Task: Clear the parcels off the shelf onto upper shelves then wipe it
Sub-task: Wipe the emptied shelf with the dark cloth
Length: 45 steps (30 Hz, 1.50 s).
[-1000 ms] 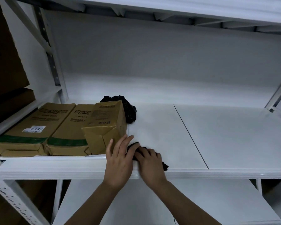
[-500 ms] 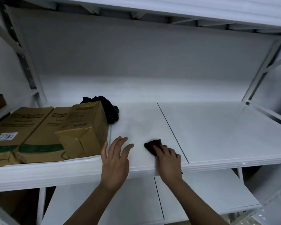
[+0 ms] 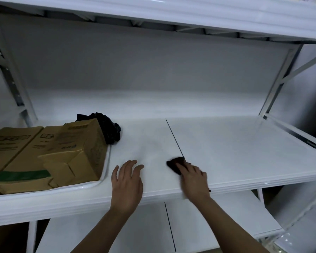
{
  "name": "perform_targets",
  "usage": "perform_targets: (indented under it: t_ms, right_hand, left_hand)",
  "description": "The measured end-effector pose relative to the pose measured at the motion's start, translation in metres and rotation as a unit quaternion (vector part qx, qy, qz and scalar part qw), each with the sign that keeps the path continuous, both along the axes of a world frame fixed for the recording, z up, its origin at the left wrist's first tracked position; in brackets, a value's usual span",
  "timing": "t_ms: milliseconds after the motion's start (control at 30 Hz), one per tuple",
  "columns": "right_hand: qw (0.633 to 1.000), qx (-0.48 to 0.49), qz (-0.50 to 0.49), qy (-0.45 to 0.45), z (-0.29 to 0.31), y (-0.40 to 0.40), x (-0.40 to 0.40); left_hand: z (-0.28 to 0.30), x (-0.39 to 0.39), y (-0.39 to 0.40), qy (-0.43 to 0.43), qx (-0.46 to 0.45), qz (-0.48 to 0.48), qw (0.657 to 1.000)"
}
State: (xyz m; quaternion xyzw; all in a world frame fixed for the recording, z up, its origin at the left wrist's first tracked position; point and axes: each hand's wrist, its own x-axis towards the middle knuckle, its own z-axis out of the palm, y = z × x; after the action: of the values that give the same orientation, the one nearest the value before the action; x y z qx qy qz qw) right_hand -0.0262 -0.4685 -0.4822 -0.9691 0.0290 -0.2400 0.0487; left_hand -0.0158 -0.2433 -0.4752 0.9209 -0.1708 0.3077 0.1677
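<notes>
Our right hand [image 3: 193,179] presses a dark cloth [image 3: 175,162] flat on the shelf [image 3: 244,143]; left hand [image 3: 127,183] spread, empty, nearer the parcels [image 3: 44,152] lying leftward.

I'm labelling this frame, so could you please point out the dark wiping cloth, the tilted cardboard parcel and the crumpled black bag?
dark wiping cloth [image 3: 174,163], head view, exposed left part.
tilted cardboard parcel [image 3: 77,152], head view, front face.
crumpled black bag [image 3: 109,127], head view, middle.
</notes>
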Motion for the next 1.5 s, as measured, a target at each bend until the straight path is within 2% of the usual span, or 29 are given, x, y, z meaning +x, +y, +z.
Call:
perform_targets:
  t_ms: [100, 167, 300, 433, 500, 633, 867, 1000, 1200, 1500]
  right_hand:
    - [0.997, 0.03, -0.072, 0.014, 0.0, -0.017, -0.001]
    - [0.995, 0.047, -0.083, 0.001, 0.0, -0.007, -0.002]
    - [0.998, 0.041, 0.038, -0.021, -0.005, 0.022, -0.009]
    - [0.989, -0.024, 0.146, -0.014, -0.007, 0.002, -0.013]
    - [0.993, -0.03, 0.115, -0.009, -0.004, -0.014, -0.013]
    - [1.0, 0.01, -0.026, -0.007, -0.002, -0.04, -0.017]
    - [0.992, 0.037, -0.091, -0.08, -0.018, -0.028, -0.035]
    - [0.994, 0.032, -0.046, -0.098, -0.025, -0.002, -0.048]
    - [0.996, 0.033, 0.042, -0.068, -0.028, 0.062, -0.05]
    - [0.989, 0.031, 0.146, -0.021, -0.023, 0.129, -0.039]
  left_hand:
    - [0.0, 0.0, -0.004, 0.013, -0.007, 0.006, 1.0]
    - [0.001, 0.0, -0.009, 0.02, -0.01, 0.014, 1.0]
    - [0.0, 0.001, -0.019, 0.023, -0.013, 0.016, 1.0]
    - [-0.004, 0.0, -0.031, 0.029, -0.007, 0.012, 0.999]
    - [-0.004, -0.001, -0.033, 0.036, -0.006, 0.013, 0.999]
    - [-0.002, -0.005, -0.039, 0.033, -0.009, 0.011, 0.999]
    - [0.004, -0.006, -0.033, 0.02, -0.012, 0.022, 0.999]
    - [0.006, -0.007, -0.023, 0.015, -0.019, 0.029, 0.999]
    - [0.013, -0.012, -0.002, 0.012, -0.033, 0.042, 0.999]
    - [0.023, -0.023, 0.047, -0.033, -0.05, -0.004, 0.998]
